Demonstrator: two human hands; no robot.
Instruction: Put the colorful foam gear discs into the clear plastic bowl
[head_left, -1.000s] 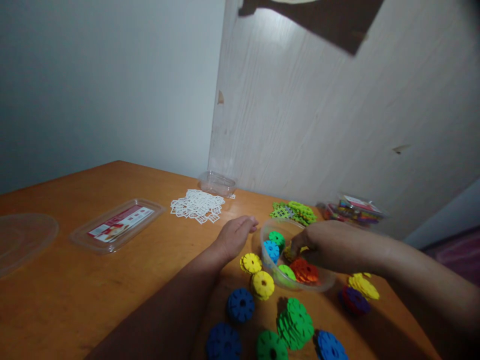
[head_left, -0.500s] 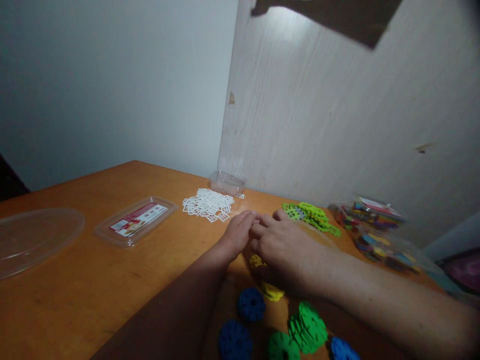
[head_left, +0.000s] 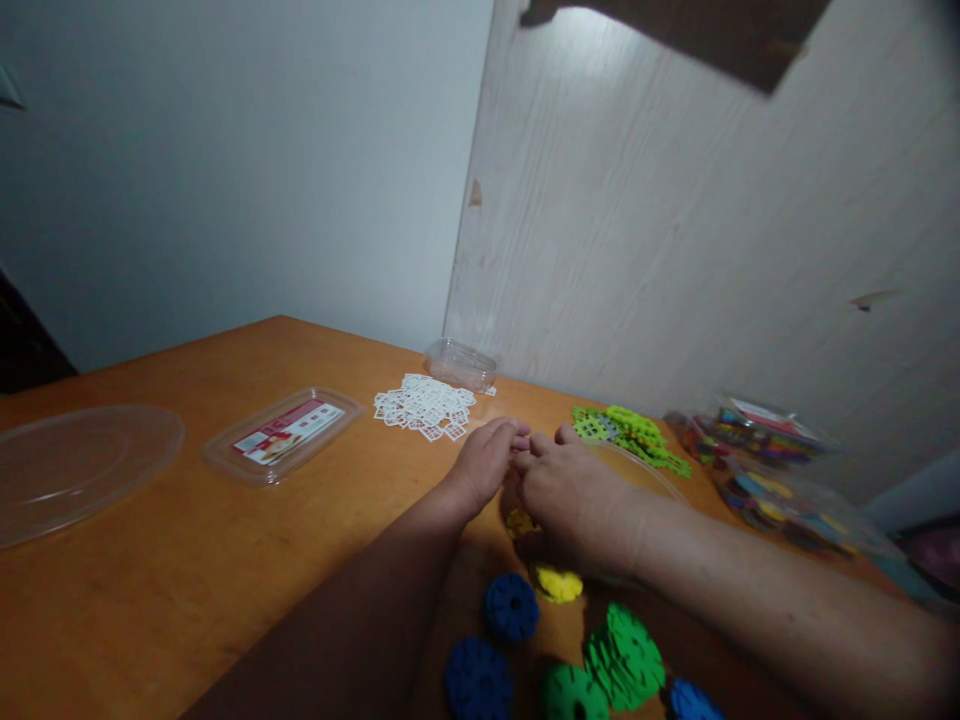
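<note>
My left hand (head_left: 486, 462) and my right hand (head_left: 564, 492) meet fingertip to fingertip above the orange table (head_left: 225, 560). Both have their fingers curled together; what they pinch between them is hidden. Under the right hand lie yellow toothed discs (head_left: 559, 584), partly covered. Blue discs (head_left: 510, 606) and green discs (head_left: 624, 656) lie nearer to me. The clear bowl (head_left: 645, 468) shows only as a rim behind my right hand.
A pile of white square lattice pieces (head_left: 424, 406) sits beside a small clear tub (head_left: 460, 363). Green lattice pieces (head_left: 628, 430) and a tray of mixed coloured pieces (head_left: 757, 470) lie at the right. A labelled clear lid (head_left: 283, 433) and a round clear lid (head_left: 75, 470) lie at the left.
My right hand came out of the clear bowl and moved left to meet my left hand. The view has shifted so the table's things sit further right and lower.
</note>
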